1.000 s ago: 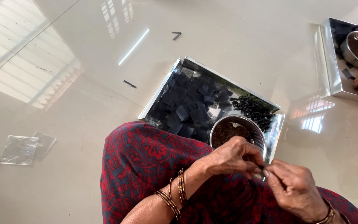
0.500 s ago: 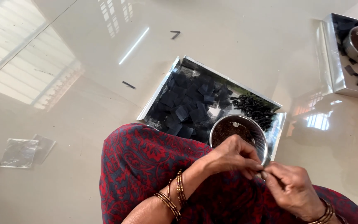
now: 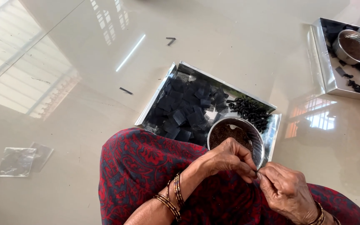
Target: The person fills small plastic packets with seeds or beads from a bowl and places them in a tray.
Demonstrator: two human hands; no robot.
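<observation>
fingertips of both hands meet right over the lap, and whatever they're pinching is too tiny to make out, some small dark bit at most, i honestly can't tell. left hand (image 3: 226, 160) is curled down with thumb and first fingers pressed together at the tips, right hand (image 3: 286, 193) comes up to meet it the same way, so both are nearly closed in a fine pinch, touching each other just at the near rim of the steel bowl (image 3: 258, 135). that bowl sits in the near corner of a shiny metal tray (image 3: 163, 89) on the floor and has dark brown powdery stuff in it. in the tray there's a heap of black square pieces (image 3: 186, 110) and beside it a pile of little black rolled pieces (image 3: 251, 110). bangles on both wrists, and the red patterned cloth (image 3: 142, 166) covers the knee right up against the tray. further out, a couple of black scraps (image 3: 171, 40) lie loose on the glossy floor, clear plastic wrappers (image 3: 17, 160) off to the left, and a second tray (image 3: 326, 66) with its own bowl at the far right. what could go wrong, i'd guess: the pinch is so small that a slip would drop the bit into the cloth folds where it'd be hard to find, and a wrist bumping that bowl could tip the powder over the tray.
</observation>
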